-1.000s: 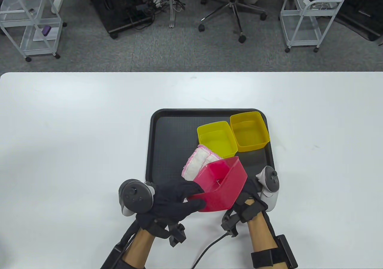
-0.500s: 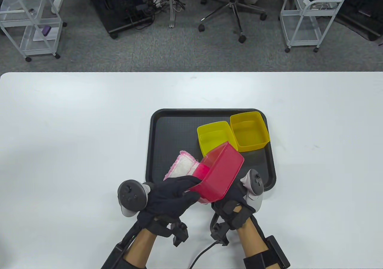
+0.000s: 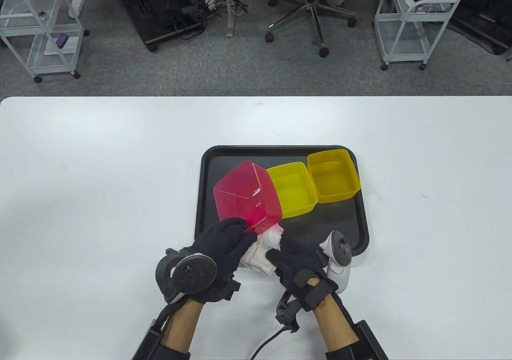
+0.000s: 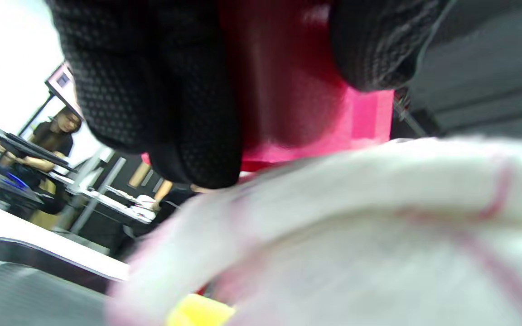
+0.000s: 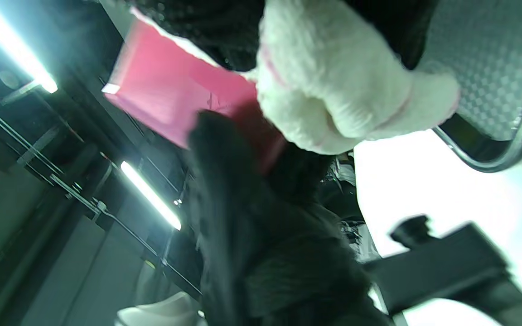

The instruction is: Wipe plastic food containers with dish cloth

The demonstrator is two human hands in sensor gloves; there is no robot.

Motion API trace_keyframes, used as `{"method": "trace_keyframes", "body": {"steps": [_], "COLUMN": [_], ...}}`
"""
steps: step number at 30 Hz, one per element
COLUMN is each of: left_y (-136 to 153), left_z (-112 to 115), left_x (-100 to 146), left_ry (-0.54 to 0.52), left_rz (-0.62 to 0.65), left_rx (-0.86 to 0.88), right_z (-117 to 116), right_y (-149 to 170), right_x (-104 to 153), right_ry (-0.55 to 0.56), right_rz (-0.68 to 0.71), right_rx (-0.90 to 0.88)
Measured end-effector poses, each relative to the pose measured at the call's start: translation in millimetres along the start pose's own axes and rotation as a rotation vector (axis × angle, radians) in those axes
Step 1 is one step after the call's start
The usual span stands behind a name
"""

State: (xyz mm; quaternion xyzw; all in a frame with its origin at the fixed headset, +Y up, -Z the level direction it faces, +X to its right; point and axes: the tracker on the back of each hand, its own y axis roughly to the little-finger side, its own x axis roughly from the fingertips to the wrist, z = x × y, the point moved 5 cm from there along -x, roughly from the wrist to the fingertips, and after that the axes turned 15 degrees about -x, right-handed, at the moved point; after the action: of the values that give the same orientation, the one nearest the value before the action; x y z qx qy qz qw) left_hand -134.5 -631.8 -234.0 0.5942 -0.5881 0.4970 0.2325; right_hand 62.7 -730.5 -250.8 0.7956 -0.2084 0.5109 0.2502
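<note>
My left hand [image 3: 230,238] grips the rim of a red plastic container [image 3: 246,196] and holds it tipped up, bottom facing the camera, above the black tray [image 3: 208,200]. My right hand [image 3: 290,258] holds a bunched white dish cloth with pink edging [image 3: 264,248] just under the container's lower edge. In the left wrist view my gloved fingers [image 4: 161,90] press on the red container [image 4: 297,81], with the cloth [image 4: 356,226] close below. In the right wrist view the cloth [image 5: 333,86] is bunched in my fingers against the red container [image 5: 170,95].
Two yellow containers [image 3: 292,190] [image 3: 333,176] sit open side by side on the tray's right half. The tray lies on a white table [image 3: 100,176]. Office carts and a chair stand on the floor beyond the far edge.
The left hand has swung the red container up and to the left, turning its bottom upward. The right hand has moved the cloth from behind the container to below its lower edge.
</note>
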Motion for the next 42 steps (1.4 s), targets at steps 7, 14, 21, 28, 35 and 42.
{"method": "trace_keyframes", "body": {"steps": [7, 14, 21, 28, 35, 42], "left_y": [-24, -57, -29, 16, 53, 113], "left_z": [8, 4, 1, 8, 10, 23], "left_x": [-1, 3, -1, -9, -9, -3], "left_ry": [0.076, 0.085, 0.076, 0.229, 0.240, 0.342], "left_rz": [0.153, 0.241, 0.171, 0.186, 0.147, 0.006], "left_rx": [0.090, 0.293, 0.232, 0.102, -0.202, -0.449], "right_z": [32, 44, 6, 13, 28, 34], "right_y": [-29, -28, 6, -7, -49, -99], "right_x": [1, -2, -3, 1, 3, 23], "right_ry": [0.169, 0.221, -0.004, 0.004, 0.057, 0.090], "right_rz": [0.194, 0.219, -0.024, 0.018, 0.155, 0.280], "right_rx": [0.001, -0.035, -0.030, -0.077, -0.009, 0.661]}}
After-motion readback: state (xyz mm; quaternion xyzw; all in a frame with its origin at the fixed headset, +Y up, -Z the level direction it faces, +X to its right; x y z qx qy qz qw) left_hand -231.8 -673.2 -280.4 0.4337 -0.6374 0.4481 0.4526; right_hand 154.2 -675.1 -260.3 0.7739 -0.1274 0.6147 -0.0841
